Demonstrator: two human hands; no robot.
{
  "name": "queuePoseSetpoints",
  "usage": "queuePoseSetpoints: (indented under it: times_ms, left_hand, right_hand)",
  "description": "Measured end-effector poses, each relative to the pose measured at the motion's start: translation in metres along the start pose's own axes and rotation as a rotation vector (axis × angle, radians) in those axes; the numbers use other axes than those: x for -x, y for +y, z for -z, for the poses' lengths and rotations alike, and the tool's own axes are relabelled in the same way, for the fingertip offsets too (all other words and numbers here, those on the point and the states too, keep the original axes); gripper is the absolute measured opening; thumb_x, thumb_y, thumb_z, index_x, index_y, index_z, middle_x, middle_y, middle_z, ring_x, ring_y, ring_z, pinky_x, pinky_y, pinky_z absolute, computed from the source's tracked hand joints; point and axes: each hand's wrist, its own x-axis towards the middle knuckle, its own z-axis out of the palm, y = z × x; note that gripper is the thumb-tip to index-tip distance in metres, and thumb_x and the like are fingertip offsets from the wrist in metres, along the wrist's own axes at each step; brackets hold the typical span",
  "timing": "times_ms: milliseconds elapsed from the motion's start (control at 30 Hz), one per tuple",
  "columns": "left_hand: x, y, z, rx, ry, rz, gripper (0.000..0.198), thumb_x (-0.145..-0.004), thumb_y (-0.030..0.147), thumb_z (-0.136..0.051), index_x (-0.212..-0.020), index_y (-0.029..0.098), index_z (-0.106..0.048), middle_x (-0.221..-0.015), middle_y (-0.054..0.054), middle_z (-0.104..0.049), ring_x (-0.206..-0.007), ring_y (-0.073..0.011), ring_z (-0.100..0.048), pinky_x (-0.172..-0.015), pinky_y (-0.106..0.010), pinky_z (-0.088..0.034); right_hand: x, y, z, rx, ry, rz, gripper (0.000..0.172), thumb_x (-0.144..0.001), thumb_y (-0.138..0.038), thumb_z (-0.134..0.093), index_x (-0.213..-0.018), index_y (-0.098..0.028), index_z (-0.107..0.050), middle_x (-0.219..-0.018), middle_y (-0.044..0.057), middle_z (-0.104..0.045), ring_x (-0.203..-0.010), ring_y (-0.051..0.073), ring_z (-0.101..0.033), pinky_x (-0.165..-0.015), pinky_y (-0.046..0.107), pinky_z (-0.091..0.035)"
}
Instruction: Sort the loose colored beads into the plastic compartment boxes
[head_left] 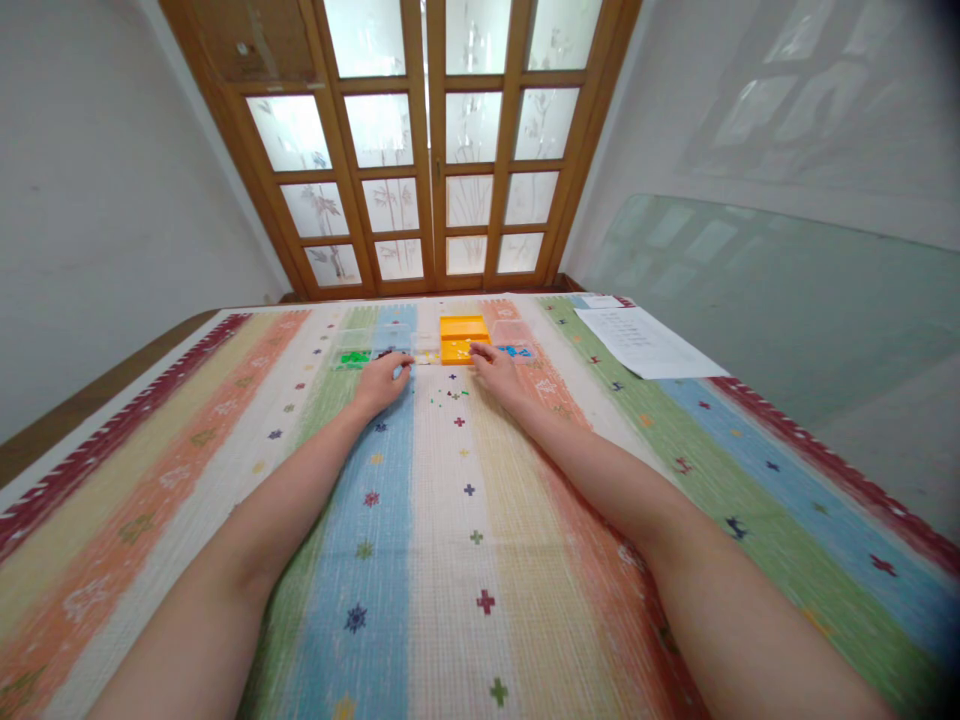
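Both my arms stretch far forward over a striped cloth. My left hand (384, 380) lies with curled fingers against a clear tray of green pieces (352, 357). My right hand (493, 366) rests with its fingers bent at the front edge of an orange box (462, 339), beside a clear tray of blue pieces (516, 351). Between the hands sits a small clear tray (427, 356), and several tiny coloured beads (448, 397) lie scattered on the cloth just in front of it. What the fingers pinch, if anything, is too small to see.
The striped cloth (450, 530) covers the whole table. A white printed sheet (643, 340) lies at the far right. A glass pane (787, 300) leans on the right wall. Wooden glazed doors (435, 150) stand behind the table.
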Motion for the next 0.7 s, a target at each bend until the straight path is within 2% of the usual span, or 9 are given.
queuePoseSetpoints:
  times_ms: [133,333,533,700]
  left_hand:
    - [0.001,-0.003,0.001,-0.071,-0.168,-0.058,0.02,-0.085,0.023,-0.063,-0.097,0.024,-0.079,-0.095,-0.007,-0.075,-0.088,-0.0257,-0.067,-0.089,-0.038,-0.052]
    - [-0.001,-0.009,0.005,-0.01,-0.327,-0.135,0.019,-0.079,0.024,-0.066,-0.093,0.025,-0.079,-0.091,-0.005,-0.07,-0.082,-0.0218,-0.063,-0.081,-0.034,-0.051]
    - [-0.001,-0.004,0.012,0.102,-0.399,-0.141,0.016,-0.081,0.031,-0.069,-0.091,0.025,-0.08,-0.091,-0.006,-0.07,-0.081,-0.021,-0.062,-0.08,-0.034,-0.051]
    - [0.0,0.0,0.013,0.158,-0.403,-0.089,0.015,-0.08,0.036,-0.071,-0.086,0.025,-0.079,-0.089,-0.005,-0.072,-0.082,-0.0214,-0.063,-0.082,-0.034,-0.052]
  right_hand:
    - [-0.003,0.006,-0.002,-0.058,-0.036,-0.013,0.044,-0.094,-0.026,-0.059,-0.138,-0.025,-0.064,-0.142,0.011,-0.065,-0.126,0.023,-0.064,-0.106,0.048,-0.055]
    - [-0.002,0.005,-0.002,-0.072,-0.028,-0.03,0.039,-0.093,-0.026,-0.059,-0.131,-0.024,-0.067,-0.139,0.011,-0.066,-0.124,0.023,-0.065,-0.103,0.046,-0.057]
    - [0.0,-0.001,-0.002,-0.043,-0.058,-0.009,0.029,-0.094,-0.025,-0.051,-0.117,-0.021,-0.069,-0.125,0.011,-0.071,-0.106,0.02,-0.069,-0.091,0.038,-0.059]
    - [0.006,-0.01,0.003,0.233,-0.164,0.127,0.02,-0.093,-0.021,-0.052,-0.093,-0.02,-0.073,-0.097,0.007,-0.076,-0.089,0.021,-0.068,-0.086,0.035,-0.053]
